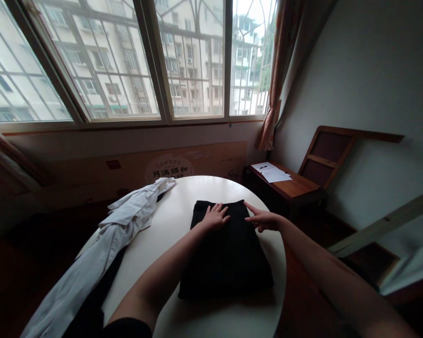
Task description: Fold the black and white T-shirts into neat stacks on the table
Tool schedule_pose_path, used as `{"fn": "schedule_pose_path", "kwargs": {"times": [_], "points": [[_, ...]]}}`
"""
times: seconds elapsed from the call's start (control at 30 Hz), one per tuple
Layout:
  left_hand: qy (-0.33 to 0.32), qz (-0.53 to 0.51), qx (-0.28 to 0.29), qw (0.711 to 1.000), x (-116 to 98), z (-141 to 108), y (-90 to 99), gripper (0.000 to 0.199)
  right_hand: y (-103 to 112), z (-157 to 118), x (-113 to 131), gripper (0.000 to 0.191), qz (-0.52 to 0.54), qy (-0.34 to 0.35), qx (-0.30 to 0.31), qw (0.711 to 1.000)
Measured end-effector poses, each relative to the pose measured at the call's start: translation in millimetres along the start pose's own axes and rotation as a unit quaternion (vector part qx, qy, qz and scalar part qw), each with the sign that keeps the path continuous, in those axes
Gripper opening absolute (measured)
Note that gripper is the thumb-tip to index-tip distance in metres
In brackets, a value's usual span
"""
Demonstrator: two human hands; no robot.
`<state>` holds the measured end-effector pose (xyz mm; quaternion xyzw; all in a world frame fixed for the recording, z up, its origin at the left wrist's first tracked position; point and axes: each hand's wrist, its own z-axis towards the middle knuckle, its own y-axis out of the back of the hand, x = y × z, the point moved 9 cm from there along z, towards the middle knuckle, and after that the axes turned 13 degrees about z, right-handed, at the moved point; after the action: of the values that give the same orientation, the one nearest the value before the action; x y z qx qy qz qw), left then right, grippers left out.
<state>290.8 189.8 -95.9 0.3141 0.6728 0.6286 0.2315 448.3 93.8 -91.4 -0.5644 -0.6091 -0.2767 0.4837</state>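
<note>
White and rounded, the bench [169,310] fills the near middle of a dim room. Folded black cloth [229,263] lies flat on it, running from under the left hand [215,217] back toward the person. That hand rests loosely on its far part, fingers spread; the right hand [266,219] is at its far right corner, forefinger and thumb apart at the edge, clasping nothing. Along the left, a crumpled white garment [127,225] over dark fabric [102,286] covers the bench's rim. Beyond, to the right, a wooden chair [303,184] bears papers [277,175] beside a plain wall [366,80]. Farther off, a printed board [211,164] stands under a barred window [226,61], with a curtain [267,129] at its right and apartment buildings [127,51] outside.
</note>
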Motion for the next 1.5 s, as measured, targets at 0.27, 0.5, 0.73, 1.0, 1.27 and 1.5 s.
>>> {"fn": "schedule_pose_path", "kwargs": {"times": [0.27, 0.5, 0.73, 1.0, 1.27, 1.5], "points": [[0.028, 0.018, -0.007, 0.999, -18.8, 5.4, 22.5, 0.062, -44.0, -76.1, -41.1, 0.109, 0.006, 0.005, 0.099, 0.995], [-0.053, -0.015, -0.029, 0.998, -71.4, 17.1, 32.8, 0.060, -59.9, -106.8, -37.9, 0.093, -0.069, 0.179, 0.051, 0.980], [-0.036, -0.030, -0.025, 0.999, -64.5, 24.0, 21.0, 0.060, -82.9, -120.8, -38.0, 0.083, -0.106, 0.166, 0.070, 0.978], [0.017, -0.040, 0.004, 0.999, -72.2, 33.4, 15.2, 0.092, -66.0, -143.2, -105.4, 0.071, -0.061, 0.088, 0.004, 0.994], [0.017, -0.025, -0.033, 0.999, -79.9, 28.6, 12.7, 0.093, -77.0, -147.1, -180.8, 0.086, 0.275, 0.004, -0.046, 0.960], [0.009, 0.000, -0.108, 0.994, -94.8, 9.6, 46.4, 0.081, -38.4, -172.4, -144.2, 0.074, 0.118, 0.045, -0.152, 0.980]]}}
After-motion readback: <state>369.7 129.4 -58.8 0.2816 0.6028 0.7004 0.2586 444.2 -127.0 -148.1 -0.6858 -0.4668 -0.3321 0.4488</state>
